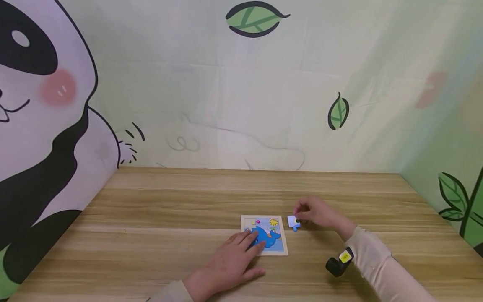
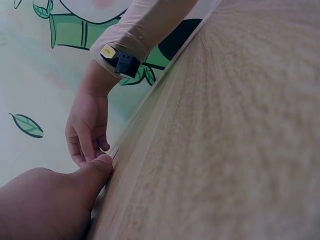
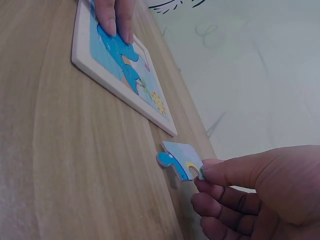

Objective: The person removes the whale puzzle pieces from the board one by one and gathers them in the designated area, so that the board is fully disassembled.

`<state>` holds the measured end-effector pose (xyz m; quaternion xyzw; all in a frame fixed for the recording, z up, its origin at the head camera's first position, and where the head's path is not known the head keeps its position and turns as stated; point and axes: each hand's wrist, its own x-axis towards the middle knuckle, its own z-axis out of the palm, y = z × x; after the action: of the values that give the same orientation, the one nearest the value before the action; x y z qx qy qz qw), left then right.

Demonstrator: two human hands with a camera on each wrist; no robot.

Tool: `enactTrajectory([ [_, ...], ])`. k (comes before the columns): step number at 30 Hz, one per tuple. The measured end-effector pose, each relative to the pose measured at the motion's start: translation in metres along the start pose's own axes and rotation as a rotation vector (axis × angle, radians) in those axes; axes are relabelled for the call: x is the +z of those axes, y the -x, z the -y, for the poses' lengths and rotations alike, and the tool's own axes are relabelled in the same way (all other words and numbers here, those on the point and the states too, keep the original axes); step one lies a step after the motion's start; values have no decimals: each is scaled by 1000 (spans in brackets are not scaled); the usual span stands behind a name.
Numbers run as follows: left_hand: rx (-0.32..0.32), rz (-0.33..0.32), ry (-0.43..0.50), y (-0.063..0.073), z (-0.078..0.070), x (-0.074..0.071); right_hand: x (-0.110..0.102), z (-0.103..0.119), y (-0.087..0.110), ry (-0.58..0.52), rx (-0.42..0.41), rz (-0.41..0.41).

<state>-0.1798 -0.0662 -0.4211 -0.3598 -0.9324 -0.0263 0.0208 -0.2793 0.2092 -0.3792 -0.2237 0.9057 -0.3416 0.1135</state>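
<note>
A square jigsaw puzzle in a pale wooden frame [image 1: 284, 237] lies flat on the table, showing a blue whale [image 1: 267, 239] and a yellow sun. My left hand [image 1: 231, 263] rests on its left part, fingers extended over the whale, thumb apart on the near side. Just right of the frame, my right hand [image 1: 320, 213] pinches a puzzle piece [image 1: 292, 221] between thumb and index finger. In the right wrist view this piece [image 3: 181, 154] is pale with a blue knob and a bit of yellow, held tilted above the tabletop, apart from the frame.
The wood-grain table [image 1: 158, 218] reaches back to a wall [image 1: 241, 92] printed with leaves and a large panda [image 1: 56, 126] at the left. A black wrist device [image 1: 338, 264] with a yellow label is strapped at the right sleeve.
</note>
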Motion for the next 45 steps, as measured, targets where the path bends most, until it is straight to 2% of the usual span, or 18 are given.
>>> enactTrajectory([
  [16,14,-24,-21,-2,-2,-1,3,-7,0,86,3,-59],
  [25,31,-34,-39,-7,-1,-7,2,-7,0,118,-3,-90],
  [32,10,5,-55,-6,-2,-9,4,-6,0,109,-9,-85],
  [40,33,-37,-101,-8,-2,-7,5,-8,1,87,-4,-109],
  [45,45,-33,-124,-12,-4,-8,6,-6,1,80,-17,-137],
])
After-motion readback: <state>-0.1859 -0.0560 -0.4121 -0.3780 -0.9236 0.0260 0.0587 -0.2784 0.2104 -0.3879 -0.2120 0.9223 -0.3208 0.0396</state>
